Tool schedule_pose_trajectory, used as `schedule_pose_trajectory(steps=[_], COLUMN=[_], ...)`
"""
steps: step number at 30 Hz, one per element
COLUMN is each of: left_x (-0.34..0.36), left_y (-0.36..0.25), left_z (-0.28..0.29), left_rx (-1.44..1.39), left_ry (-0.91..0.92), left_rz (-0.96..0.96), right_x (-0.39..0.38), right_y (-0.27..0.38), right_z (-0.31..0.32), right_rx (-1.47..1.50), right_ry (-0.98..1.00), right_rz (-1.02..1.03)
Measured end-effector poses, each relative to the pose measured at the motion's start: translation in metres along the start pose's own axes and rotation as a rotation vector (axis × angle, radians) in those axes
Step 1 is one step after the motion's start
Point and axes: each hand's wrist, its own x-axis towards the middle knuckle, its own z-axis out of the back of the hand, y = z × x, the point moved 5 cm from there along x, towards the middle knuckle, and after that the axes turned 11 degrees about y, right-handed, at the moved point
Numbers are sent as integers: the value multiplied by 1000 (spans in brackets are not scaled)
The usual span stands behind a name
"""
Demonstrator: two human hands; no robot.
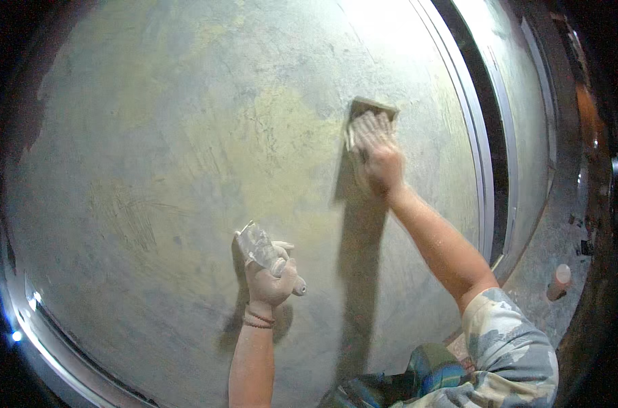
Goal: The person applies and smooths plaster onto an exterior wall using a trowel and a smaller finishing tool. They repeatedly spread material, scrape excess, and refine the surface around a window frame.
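My left hand [270,282], pale with dust, is closed round the handle of a putty knife [258,246]. The knife's wide blade, smeared with whitish filler, points up and to the left, close to the wall. Farther up and to the right, my right hand [378,153] grips a flat rectangular sanding block [364,107] against the wall [180,136]. Its fingers lie over the block and hide most of it; the hand is slightly blurred. The wall surface is patchy grey and yellowish, with dark scratch marks at the left.
A metal frame strip [468,115] with a dark gap beside it runs down the right side of the wall. Beyond it, a reddish-white cylindrical container [561,277] stands on the dusty floor [533,299]. Another metal rail [57,347] curves along the lower left.
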Motion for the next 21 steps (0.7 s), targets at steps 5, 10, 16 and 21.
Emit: schedule_pose_trajectory(steps=[5,10,16,21], left_x=[-2,-2,-8,-7], left_y=[-6,-3,2,2], left_z=[2,5,11,11], left_rx=[-16,82,21,7], left_ry=[-35,-87,-37,13], left_rz=[-10,-118,45,143], right_x=[-36,23,-26,27], right_y=[72,12,101,40], right_z=[-17,17,-19,5], right_rx=[-10,-119,-23,17], right_ry=[382,-73,278,29], right_rz=[389,-114,498,51])
